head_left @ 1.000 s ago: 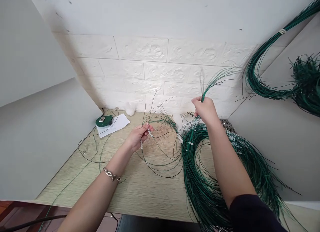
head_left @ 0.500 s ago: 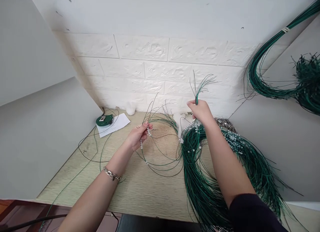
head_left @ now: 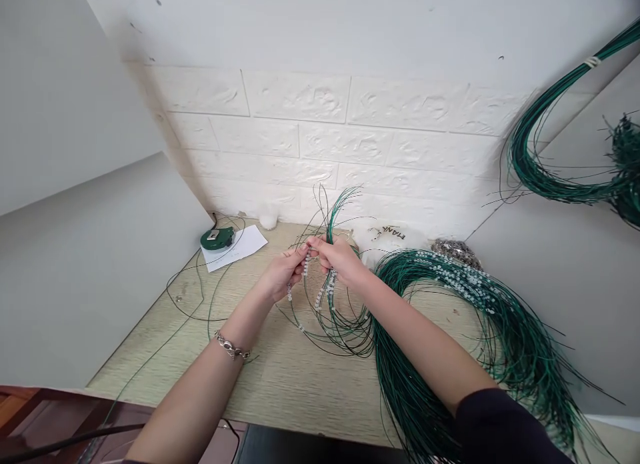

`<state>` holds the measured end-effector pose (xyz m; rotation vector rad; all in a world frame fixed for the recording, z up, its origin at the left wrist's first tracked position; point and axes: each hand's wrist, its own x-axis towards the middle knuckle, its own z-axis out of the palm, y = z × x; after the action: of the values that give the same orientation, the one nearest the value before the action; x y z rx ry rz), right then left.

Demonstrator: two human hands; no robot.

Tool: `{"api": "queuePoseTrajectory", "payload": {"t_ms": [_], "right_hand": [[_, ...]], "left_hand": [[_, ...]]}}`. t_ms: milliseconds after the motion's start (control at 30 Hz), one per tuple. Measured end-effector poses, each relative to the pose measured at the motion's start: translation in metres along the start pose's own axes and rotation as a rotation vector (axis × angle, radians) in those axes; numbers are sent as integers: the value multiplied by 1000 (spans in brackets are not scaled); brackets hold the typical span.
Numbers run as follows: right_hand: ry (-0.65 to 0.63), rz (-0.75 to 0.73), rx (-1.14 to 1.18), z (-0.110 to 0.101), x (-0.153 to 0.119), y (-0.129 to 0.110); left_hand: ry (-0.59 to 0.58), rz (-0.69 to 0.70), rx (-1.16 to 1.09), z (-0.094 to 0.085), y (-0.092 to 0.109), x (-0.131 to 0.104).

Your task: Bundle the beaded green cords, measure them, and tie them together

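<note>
My left hand point(head_left: 285, 272) pinches thin green wires strung with small white beads point(head_left: 307, 264), above the middle of the table. Touching its fingertips, my right hand point(head_left: 340, 256) is closed around a bunch of green wires point(head_left: 336, 214), whose loose ends fan out above the fist. More white beads point(head_left: 331, 282) hang on the wires below it. Under and beside my right forearm lies a large bundle of green wires point(head_left: 405, 377), with many white beads point(head_left: 470, 281) along its upper curve.
On the left of the wooden table point(head_left: 295, 397) are a green tape measure point(head_left: 218, 238) and white paper point(head_left: 247, 245). A white plastic bag point(head_left: 395, 243) and a dark beaded heap point(head_left: 456, 252) stand by the wall. Another wire bundle point(head_left: 525, 157) hangs at the right.
My right hand has moved left and down with its bunch of wires, away from the large bundle, and now meets my left hand. The view has shifted slightly.
</note>
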<state>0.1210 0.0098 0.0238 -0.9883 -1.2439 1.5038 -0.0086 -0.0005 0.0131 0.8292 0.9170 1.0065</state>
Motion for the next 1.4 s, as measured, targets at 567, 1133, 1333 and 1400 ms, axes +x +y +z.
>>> {"api": "queuePoseTrajectory", "payload": {"t_ms": [567,1133,1333,1400], "right_hand": [[-79,-37,-224,17,-12,17],[-146,-15,-416,16,-5,29],[36,-62,-275,2,3,21],[89,-105,-259,-4,5,20]], "left_hand": [[145,36,2,-4,4,5],[118,25,-130,5,0,3],[12,-63,-114,-6,-5,9],[-29,-101,-89,-12,-7,12]]}}
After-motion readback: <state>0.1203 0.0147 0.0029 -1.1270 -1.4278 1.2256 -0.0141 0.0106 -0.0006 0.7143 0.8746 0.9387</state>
